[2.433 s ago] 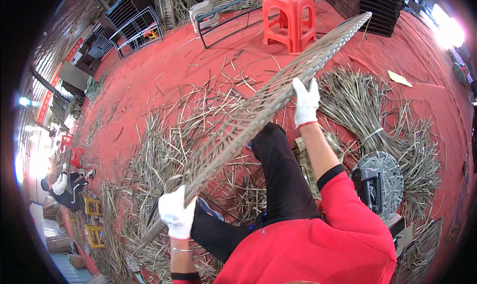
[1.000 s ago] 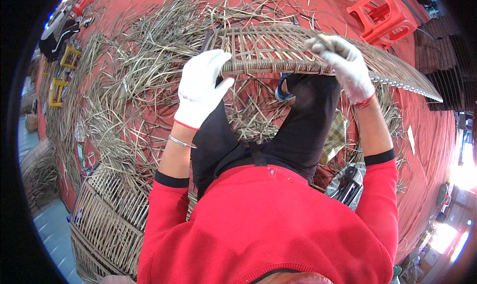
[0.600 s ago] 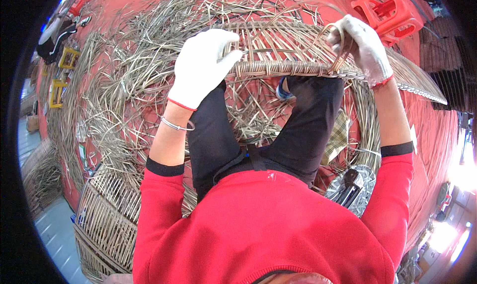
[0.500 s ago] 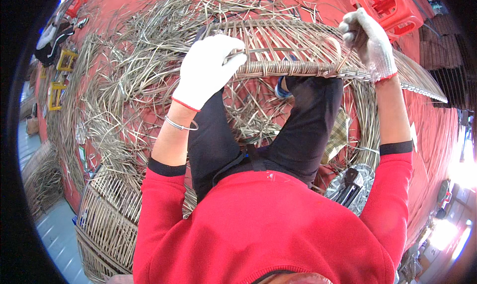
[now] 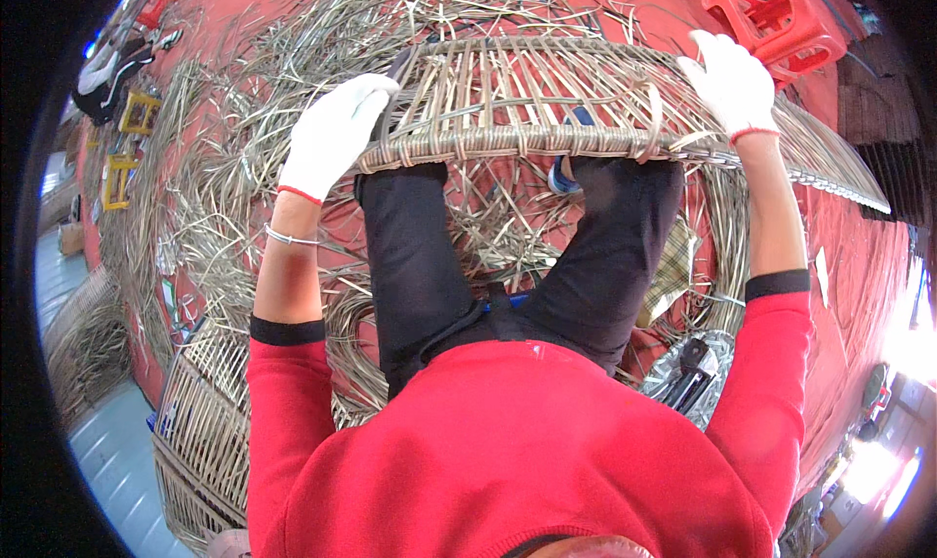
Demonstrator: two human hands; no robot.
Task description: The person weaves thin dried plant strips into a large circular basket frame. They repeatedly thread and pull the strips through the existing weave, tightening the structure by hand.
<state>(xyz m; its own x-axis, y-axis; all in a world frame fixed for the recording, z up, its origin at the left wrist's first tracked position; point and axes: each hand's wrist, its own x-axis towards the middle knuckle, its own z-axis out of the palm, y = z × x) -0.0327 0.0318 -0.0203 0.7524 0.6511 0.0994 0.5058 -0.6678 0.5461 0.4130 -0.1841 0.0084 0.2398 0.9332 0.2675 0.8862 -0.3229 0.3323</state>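
A curved wicker panel [image 5: 508, 140] of slats with a wrapped rim lies across my knees. At its left end is my left hand [image 5: 332, 138] in a white glove, its fingers closed round the edge; the fingertips are partly hidden. My right hand [image 5: 737, 84], also gloved, is at the panel's far right side with thumb and fingers apart and nothing seen in it. A loose strip loop [image 5: 655, 107] stands up from the rim between the hands.
Loose wicker strips [image 5: 234, 119] cover much of the red floor. A red plastic stool [image 5: 776, 26] stands at the far right, near my right hand. Another slatted wicker piece [image 5: 205, 421] is at lower left. A tool [image 5: 688, 377] lies on a silvery wrapping beside my right leg.
My left hand has moved left from the rim to the panel's left end. My right hand has opened from a closed grip and turned. The wrapped rim's left part is now uncovered.
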